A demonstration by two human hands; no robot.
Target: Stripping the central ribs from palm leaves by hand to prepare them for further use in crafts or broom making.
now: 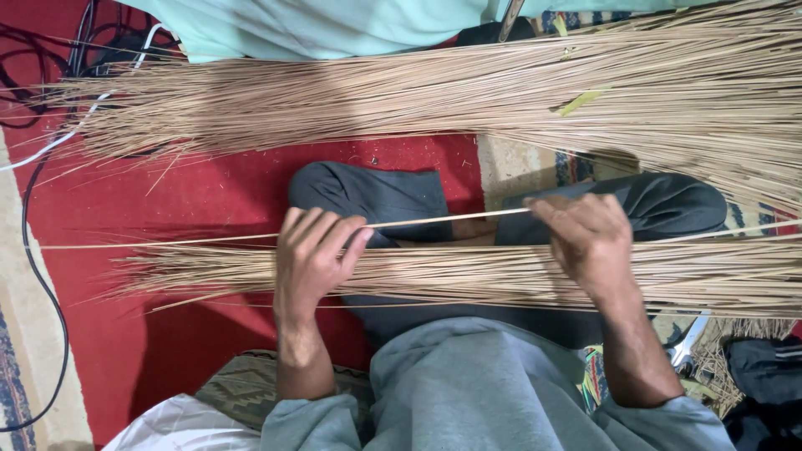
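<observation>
Hands' grips, left hand (311,255) and right hand (585,234), each pinching one thin stick (443,219) above stick bundle (468,274).

This looks like a home floor used as a craft workspace. A red carpet (209,200) covers the floor, with a patterned rug (576,167) and a cushion (251,388) on it. Long bundles of dried straw-coloured sticks (418,100) lie spread across it, and black cables (38,276) trail along one side.
</observation>
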